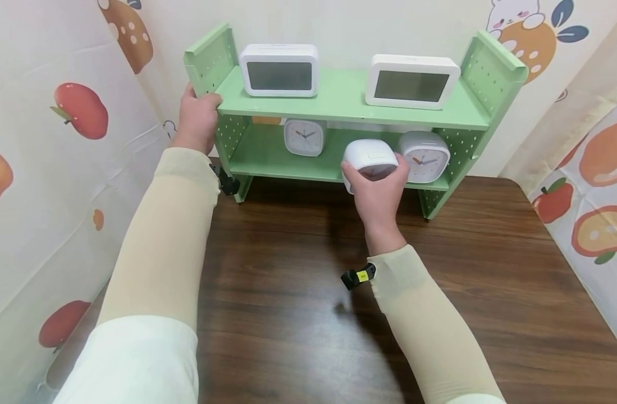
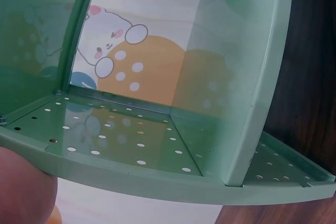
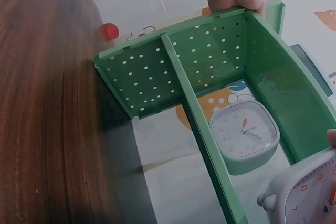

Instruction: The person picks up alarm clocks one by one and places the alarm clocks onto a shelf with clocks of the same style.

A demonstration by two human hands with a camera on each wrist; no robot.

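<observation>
In the head view my right hand [image 1: 380, 205] grips a white alarm clock [image 1: 370, 150] from the near side, thumb and fingers at its two sides. This clock is at the front of the lower level of a green metal shelf [image 1: 341, 92]. In the right wrist view the held clock [image 3: 302, 195] shows part of its dial and a small foot. My left hand [image 1: 196, 120] holds the shelf's left side panel at the upper board. Two similar square clocks stand on the lower level, a left clock [image 1: 304, 138] and a right clock [image 1: 424, 158] close beside the held one.
On the top board stand two white digital clocks, one at left [image 1: 280, 72] and one at right [image 1: 411, 82], with dark screens. The shelf stands on a dark wooden table [image 1: 278, 280]. Fruit-printed sheets [image 1: 30, 67] hang behind and at both sides.
</observation>
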